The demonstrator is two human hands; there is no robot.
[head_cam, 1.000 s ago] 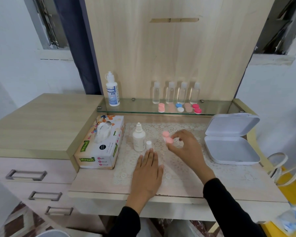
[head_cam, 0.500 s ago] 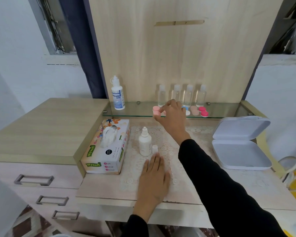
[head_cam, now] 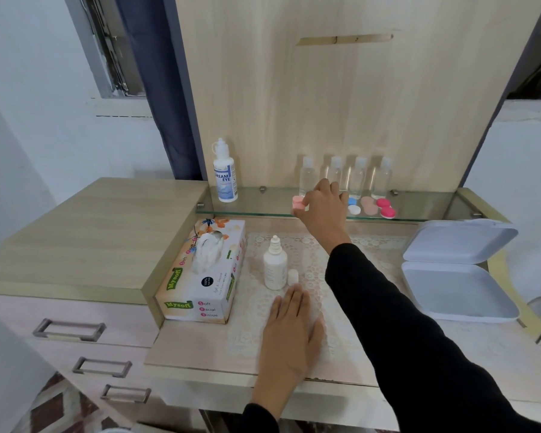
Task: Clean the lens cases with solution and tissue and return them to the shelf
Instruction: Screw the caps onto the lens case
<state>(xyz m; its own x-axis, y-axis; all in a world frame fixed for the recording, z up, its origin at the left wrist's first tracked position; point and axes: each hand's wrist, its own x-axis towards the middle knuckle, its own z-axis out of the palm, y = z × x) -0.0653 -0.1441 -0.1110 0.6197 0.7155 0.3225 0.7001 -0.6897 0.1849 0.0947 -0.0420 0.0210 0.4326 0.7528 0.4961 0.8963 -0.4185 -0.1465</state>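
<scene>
Right hand (head_cam: 322, 210) centre frame, fingers pinching pink lens case (head_cam: 298, 206) at front edge of glass shelf (head_cam: 256, 201). Left hand (head_cam: 289, 335) lower centre, fingers straight, flat on worktop (head_cam: 194, 348). Risk: case released near edge drops off; knuckles may topple clear bottles (head_cam: 306, 176) behind.

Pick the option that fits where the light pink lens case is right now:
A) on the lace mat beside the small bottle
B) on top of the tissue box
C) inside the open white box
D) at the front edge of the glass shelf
D: the right hand holds the light pink lens case at the front edge of the glass shelf.
</scene>
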